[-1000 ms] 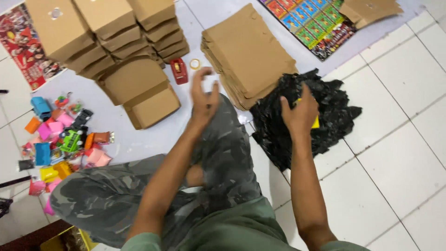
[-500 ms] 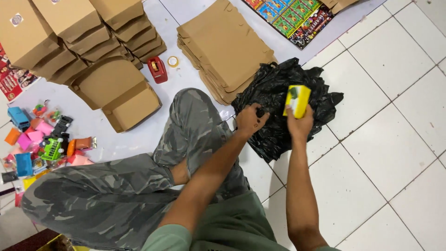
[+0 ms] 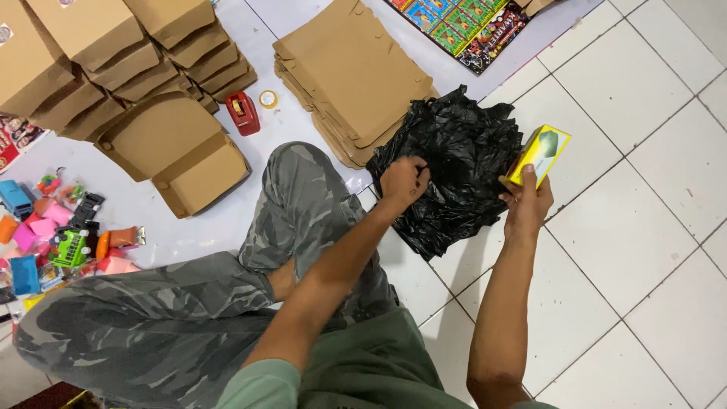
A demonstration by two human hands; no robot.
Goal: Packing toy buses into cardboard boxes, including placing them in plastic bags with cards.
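A: What has the right hand [image 3: 528, 203] got?

B: A small yellow box with a green patch [image 3: 539, 154], pinched between fingers and thumb and lifted clear of the black plastic bag [image 3: 454, 170], just off its right edge, above the white tiled floor [image 3: 644, 250].

A: And the left hand [image 3: 403, 182]?

B: Closed on the bag's crumpled left side, fingers curled into the plastic. Whether it grips a fold or only presses on it, I can't quite tell; the black hides the creases.

A: So which step is this?

B: It looks like a box has come out of the bag while the other hand steadies it. The next move seems to call for a place to set the box down, and a firm hold on the loose plastic.

A: What lies around?

B: A pile of flat cardboard blanks [image 3: 352, 72] touching the bag's upper left, a red tape dispenser [image 3: 242, 113] with a tape roll [image 3: 268, 98] beside it, folded brown boxes [image 3: 113, 45] stacked beyond, and small colourful toys [image 3: 64, 238] by the camouflage-trousered knee [image 3: 303, 182].
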